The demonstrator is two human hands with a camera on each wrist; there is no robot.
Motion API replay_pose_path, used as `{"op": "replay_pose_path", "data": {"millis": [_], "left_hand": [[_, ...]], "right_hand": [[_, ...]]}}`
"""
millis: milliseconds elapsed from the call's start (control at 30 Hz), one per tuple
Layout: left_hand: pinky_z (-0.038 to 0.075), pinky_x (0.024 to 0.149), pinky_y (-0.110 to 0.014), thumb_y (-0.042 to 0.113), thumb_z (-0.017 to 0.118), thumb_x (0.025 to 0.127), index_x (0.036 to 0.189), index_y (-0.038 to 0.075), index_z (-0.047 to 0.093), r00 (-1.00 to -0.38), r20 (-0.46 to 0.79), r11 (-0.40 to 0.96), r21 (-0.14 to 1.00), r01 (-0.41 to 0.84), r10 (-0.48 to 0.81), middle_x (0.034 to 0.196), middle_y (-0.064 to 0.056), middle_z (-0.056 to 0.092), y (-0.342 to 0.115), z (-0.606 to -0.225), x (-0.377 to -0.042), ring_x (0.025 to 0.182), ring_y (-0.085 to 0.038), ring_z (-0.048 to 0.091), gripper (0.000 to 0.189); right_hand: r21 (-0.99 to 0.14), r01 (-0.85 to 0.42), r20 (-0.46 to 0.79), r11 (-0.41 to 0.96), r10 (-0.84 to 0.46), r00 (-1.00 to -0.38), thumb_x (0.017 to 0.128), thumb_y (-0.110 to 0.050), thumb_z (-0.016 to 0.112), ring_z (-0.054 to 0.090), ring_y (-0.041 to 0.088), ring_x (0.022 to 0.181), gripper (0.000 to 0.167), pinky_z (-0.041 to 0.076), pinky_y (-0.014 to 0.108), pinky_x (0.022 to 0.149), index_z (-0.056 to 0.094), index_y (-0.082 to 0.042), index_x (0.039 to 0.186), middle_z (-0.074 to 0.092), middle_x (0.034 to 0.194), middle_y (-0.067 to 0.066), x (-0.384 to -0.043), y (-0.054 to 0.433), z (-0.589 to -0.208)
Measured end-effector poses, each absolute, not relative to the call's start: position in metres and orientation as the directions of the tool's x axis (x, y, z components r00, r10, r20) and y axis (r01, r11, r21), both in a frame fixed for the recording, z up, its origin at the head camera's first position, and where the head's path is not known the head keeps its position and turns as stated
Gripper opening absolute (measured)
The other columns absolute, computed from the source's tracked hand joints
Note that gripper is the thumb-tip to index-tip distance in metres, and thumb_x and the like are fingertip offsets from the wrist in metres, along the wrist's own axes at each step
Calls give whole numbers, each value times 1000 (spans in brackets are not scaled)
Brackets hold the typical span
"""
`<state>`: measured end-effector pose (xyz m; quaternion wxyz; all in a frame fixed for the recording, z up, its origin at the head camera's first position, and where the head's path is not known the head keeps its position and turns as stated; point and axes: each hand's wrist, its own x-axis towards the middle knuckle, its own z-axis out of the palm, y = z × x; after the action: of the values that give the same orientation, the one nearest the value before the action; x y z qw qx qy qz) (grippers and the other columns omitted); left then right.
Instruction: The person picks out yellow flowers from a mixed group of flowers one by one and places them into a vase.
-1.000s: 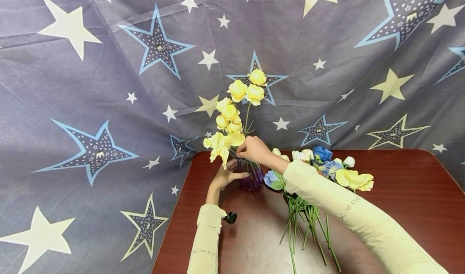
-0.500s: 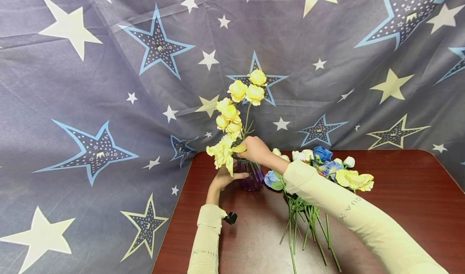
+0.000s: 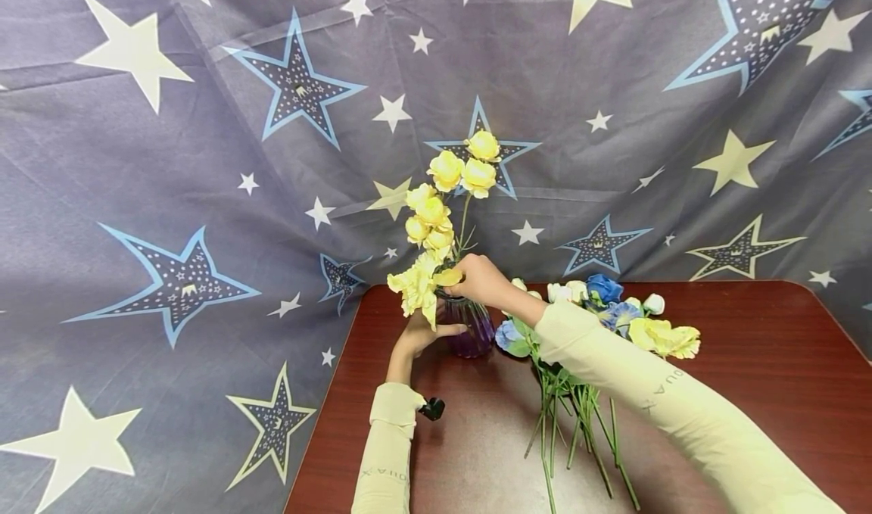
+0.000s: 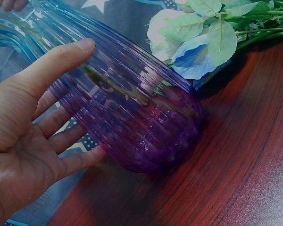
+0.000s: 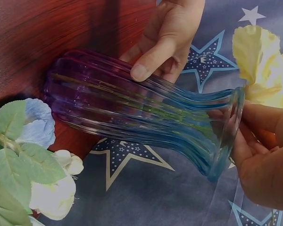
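Observation:
A ribbed glass vase [image 3: 471, 334], blue at the neck and purple at the base, stands on the table. My left hand [image 3: 417, 334] holds its side, thumb in front and fingers around the back, as the left wrist view shows on the vase [image 4: 132, 108]. At the vase's mouth, my right hand [image 3: 479, 281] has curled fingers and pinches the ruffled yellow flower [image 3: 414, 287] near its bloom; the exact grip is partly hidden. That bloom leans left over the rim. Yellow roses [image 3: 431, 211] rise above it, and stems show through the glass [image 5: 127, 103].
Right of the vase lies a pile of loose flowers, with blue blooms [image 3: 605, 288], a yellow bloom [image 3: 664, 337], white blooms and green stems [image 3: 586, 423] pointing toward me. The reddish-brown table [image 3: 763, 393] ends at a star-patterned cloth [image 3: 204, 158] behind and left.
The ruffled yellow flower has turned and dropped slightly, and one petal now lies before my right fingers. My left hand and the vase have stayed in place.

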<state>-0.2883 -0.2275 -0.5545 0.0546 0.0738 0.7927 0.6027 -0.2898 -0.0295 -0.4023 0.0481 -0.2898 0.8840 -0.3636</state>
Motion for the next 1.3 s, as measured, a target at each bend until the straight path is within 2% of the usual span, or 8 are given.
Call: {"op": "replay_pose_path", "data": {"millis": [200, 333, 433, 500, 667, 800, 1000, 1300], "left_hand": [[34, 122, -53, 10, 90, 76, 155, 7, 39, -980, 20, 257, 964, 72, 197, 158, -26, 40, -228, -556, -289, 149, -40, 37, 95], [36, 120, -54, 12, 91, 75, 156, 7, 36, -983, 7, 260, 964, 55, 183, 158, -27, 39, -228, -557, -289, 149, -41, 37, 98], [37, 119, -54, 13, 91, 76, 158, 5, 33, -984, -6, 262, 964, 41, 175, 159, -27, 37, -228, -557, -290, 149, -42, 37, 101], [37, 119, -54, 14, 91, 76, 158, 4, 32, -985, -11, 268, 963, 36, 172, 159, -28, 37, -228, -558, -291, 148, -42, 37, 101], [37, 119, -53, 17, 92, 76, 157, 0, 31, -985, -19, 285, 958, 30, 170, 158, -28, 38, -228, -557, -290, 148, -42, 39, 103], [37, 119, -53, 19, 92, 76, 156, -2, 33, -985, -22, 287, 958, 28, 169, 158, -28, 39, -227, -558, -290, 148, -41, 39, 102], [38, 119, -54, 20, 92, 76, 155, -3, 35, -986, -19, 296, 955, 31, 164, 157, -28, 41, -227, -559, -291, 148, -41, 39, 100], [36, 120, -53, 17, 92, 75, 155, -5, 34, -987, -32, 271, 962, 11, 155, 158, -28, 39, -226, -559, -290, 148, -41, 38, 101]], "right_hand": [[-691, -494, 175, 528, -541, -822, 93, -14, 75, 27, 9, 45, 47, 28, 22, 51, 51, -11, 53, 28, 49, -7, -287, -23, -402], [-705, -503, 201, 501, -538, -819, 94, -10, 73, 24, 9, 46, 57, 27, 23, 54, 35, -18, 53, 22, 52, -7, -285, -18, -399], [-709, -505, 212, 492, -534, -818, 95, -9, 72, 25, 10, 48, 49, 30, 25, 57, 45, -15, 54, 29, 52, -6, -282, -13, -395], [-712, -499, 211, 494, -528, -823, 96, -9, 71, 30, 11, 50, 38, 33, 25, 59, 60, -12, 59, 45, 53, -1, -281, -9, -392], [-745, -443, 186, 498, -482, -856, 96, -12, 71, 53, 10, 59, 14, 47, 25, 64, 82, -7, 90, 78, 86, 10, -278, 1, -384], [-762, -433, 206, 481, -454, -867, 95, -12, 72, 67, 14, 71, 13, 55, 28, 71, 82, -5, 99, 80, 93, 11, -279, 10, -381], [-793, -429, 236, 432, -430, -871, 96, -13, 72, 75, 25, 86, 16, 60, 35, 78, 81, -2, 103, 79, 95, 13, -283, 27, -379], [-841, -379, 229, 387, -379, -896, 97, -11, 71, 78, 22, 86, 15, 63, 36, 80, 81, -4, 104, 79, 98, 15, -279, 52, -367]]}}
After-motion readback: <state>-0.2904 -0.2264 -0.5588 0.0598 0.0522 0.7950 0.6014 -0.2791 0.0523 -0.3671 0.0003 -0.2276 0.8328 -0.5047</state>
